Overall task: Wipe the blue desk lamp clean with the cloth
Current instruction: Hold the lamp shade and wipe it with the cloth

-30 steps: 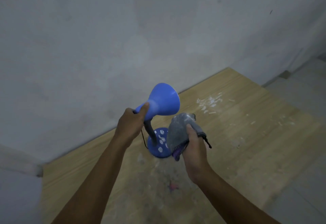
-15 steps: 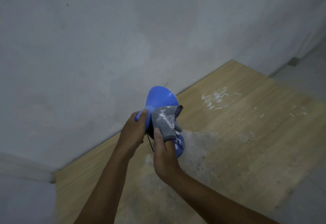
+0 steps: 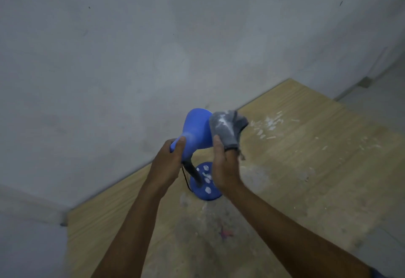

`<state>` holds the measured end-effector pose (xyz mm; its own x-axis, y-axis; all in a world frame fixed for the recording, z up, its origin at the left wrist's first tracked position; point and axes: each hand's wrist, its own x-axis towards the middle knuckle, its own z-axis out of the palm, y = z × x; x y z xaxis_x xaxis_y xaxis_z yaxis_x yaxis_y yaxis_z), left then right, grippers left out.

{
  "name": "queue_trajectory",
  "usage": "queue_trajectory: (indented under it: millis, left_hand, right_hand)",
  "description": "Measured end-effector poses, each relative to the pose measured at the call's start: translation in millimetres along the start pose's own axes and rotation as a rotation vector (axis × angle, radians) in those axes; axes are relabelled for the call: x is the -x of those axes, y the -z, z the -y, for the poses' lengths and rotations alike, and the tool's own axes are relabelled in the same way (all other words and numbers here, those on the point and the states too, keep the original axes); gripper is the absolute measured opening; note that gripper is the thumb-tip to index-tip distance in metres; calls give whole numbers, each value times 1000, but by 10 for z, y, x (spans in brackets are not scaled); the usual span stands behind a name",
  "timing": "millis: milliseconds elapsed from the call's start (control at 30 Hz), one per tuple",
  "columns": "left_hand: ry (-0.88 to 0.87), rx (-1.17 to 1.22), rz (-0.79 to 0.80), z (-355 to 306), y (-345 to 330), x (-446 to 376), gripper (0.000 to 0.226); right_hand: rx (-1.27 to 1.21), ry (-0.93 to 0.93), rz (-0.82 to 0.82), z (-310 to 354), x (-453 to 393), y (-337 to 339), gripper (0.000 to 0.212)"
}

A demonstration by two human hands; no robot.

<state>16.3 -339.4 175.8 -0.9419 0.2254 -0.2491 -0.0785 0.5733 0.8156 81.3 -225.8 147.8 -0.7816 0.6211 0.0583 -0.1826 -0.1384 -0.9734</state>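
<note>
The blue desk lamp (image 3: 196,130) stands on a wooden table (image 3: 306,168), its round base (image 3: 206,186) speckled with white spots and its dark neck bent upward. My left hand (image 3: 166,163) grips the narrow back end of the blue shade, thumb on top. My right hand (image 3: 223,166) holds a grey cloth (image 3: 226,128) smeared with white dust and presses it against the right side of the shade. The shade's opening faces away, toward the wall.
White flakes (image 3: 267,125) lie scattered on the table to the right of the lamp. A grey dusty patch (image 3: 197,234) covers the wood near me. A grey wall (image 3: 153,47) rises right behind the table. The table's right edge drops to a grey floor (image 3: 381,102).
My right hand has brought the cloth from beside the base up onto the shade, and it now sits higher on the shade's right side. My left hand has kept its grip.
</note>
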Motion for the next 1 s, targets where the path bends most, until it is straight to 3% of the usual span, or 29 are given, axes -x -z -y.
queue_trajectory:
  millis: [133, 267, 367, 500, 567, 833, 1000]
  left_hand:
    - [14, 24, -4, -17, 20, -9, 34]
    - [47, 32, -1, 17, 87, -57, 41]
    - [23, 22, 2, 30, 71, -77, 41]
    - [-10, -1, -11, 22, 37, -90, 37]
    - [-5, -6, -3, 17, 48, -89, 38]
    - [-31, -45, 24, 45, 90, -93, 41]
    - [-61, -164, 19, 45, 84, -110, 41]
  right_hand:
    - [-26, -68, 85, -133, 246, -123, 44]
    - [-244, -172, -136, -28, 234, 63, 25]
    - [-396, -289, -340, 7, 125, 240, 25]
    - [-427, -461, -367, -68, 3, 179, 47]
    - [-489, -512, -359, -67, -68, 82, 44]
    - [-485, -336, -284, 192, -139, -117, 23]
    - [-400, -303, -249, 385, -319, -294, 38]
